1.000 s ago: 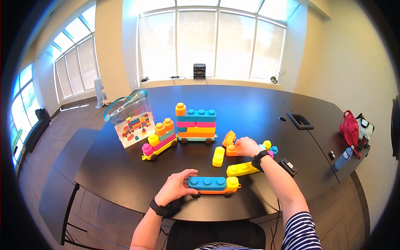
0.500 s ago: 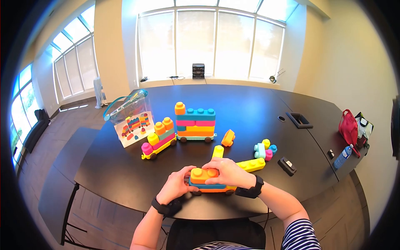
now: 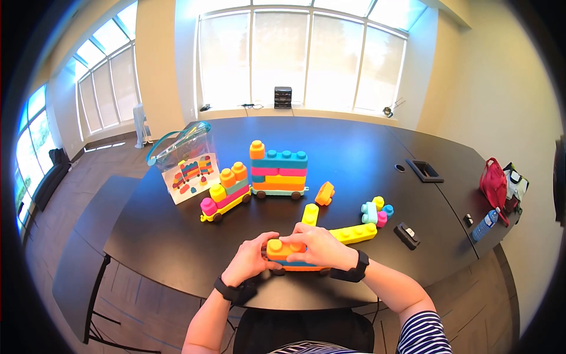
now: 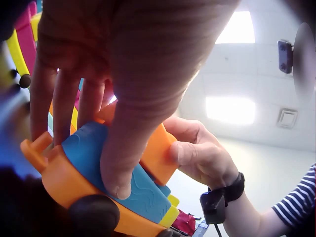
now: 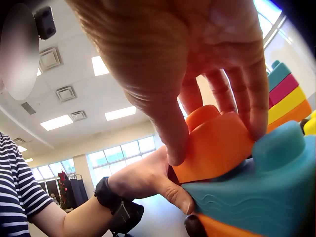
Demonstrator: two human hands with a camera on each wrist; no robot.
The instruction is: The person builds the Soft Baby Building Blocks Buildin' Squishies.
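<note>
An orange block [image 5: 212, 148] is pinched between the thumb and fingers of my right hand [image 3: 323, 246]. It sits on top of the long blue block [image 4: 89, 150], towards its left end; in the right wrist view a bare blue stud shows beside it. Under the blue block is an orange wheeled base [image 4: 64, 182], standing on the table near its front edge. My left hand [image 3: 246, 259] grips the blue block at its left end, thumb on the near side and fingers on the far side. The yellow block on the base's right end is mostly hidden by my right hand.
Beyond my hands stand a short yellow block [image 3: 310, 215], a long yellow block [image 3: 355, 233], an orange piece [image 3: 324, 193] and a small cluster of blocks [image 3: 369, 212]. Farther back are two built wagons [image 3: 279, 182] and a clear bag [image 3: 206, 144]. A black case [image 3: 407, 235] lies right.
My right hand has carried the orange block from the right side of the table onto the blue block, then shifted it slightly left. My left hand has stayed at the blue block's left end.
</note>
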